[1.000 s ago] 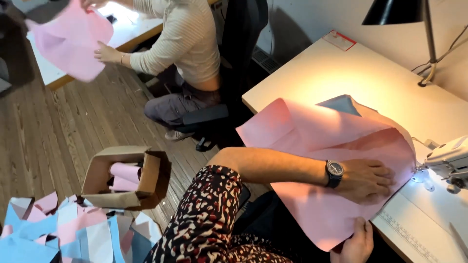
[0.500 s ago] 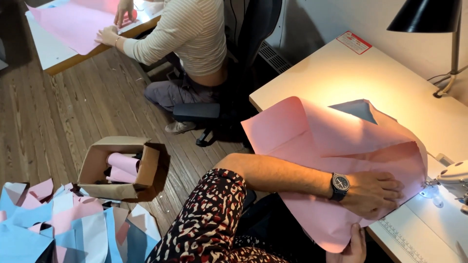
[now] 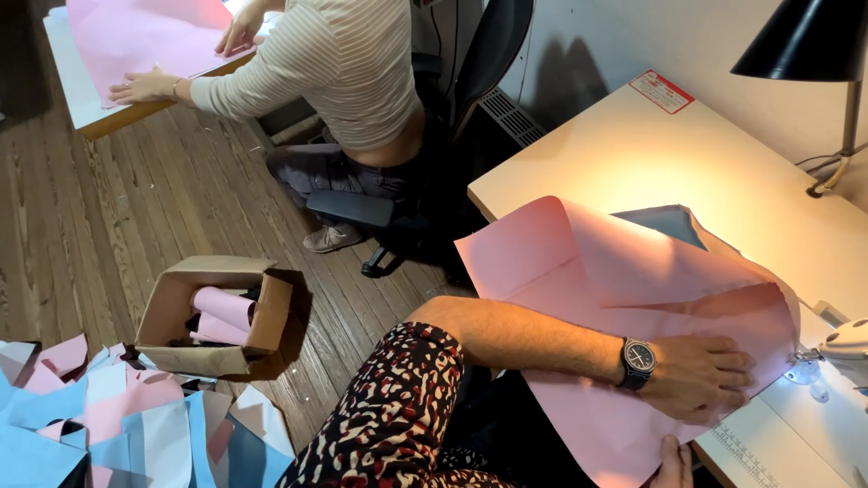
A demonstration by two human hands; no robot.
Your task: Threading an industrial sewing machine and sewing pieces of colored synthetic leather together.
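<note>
A large pink fabric piece (image 3: 633, 289) lies folded over on the pale sewing table (image 3: 633, 154), with a blue piece (image 3: 665, 223) showing beneath it. My left hand (image 3: 701, 375), a watch on its wrist, lies flat on the pink fabric with fingers spread toward the white sewing machine (image 3: 841, 348) at the right edge. My right hand (image 3: 674, 461) shows only partly at the bottom edge, touching the fabric's near border; its grip is hidden.
A black lamp (image 3: 809, 45) lights the table. A co-worker in a striped top (image 3: 353, 72) sits at another table, hands on pink fabric (image 3: 154, 36). A cardboard box (image 3: 212, 316) with pink rolls and several pink and blue pieces (image 3: 108, 425) lie on the wooden floor.
The co-worker has laid the held-up pink fabric flat on their table. My left hand stays pressed on my pink fabric, which has barely shifted.
</note>
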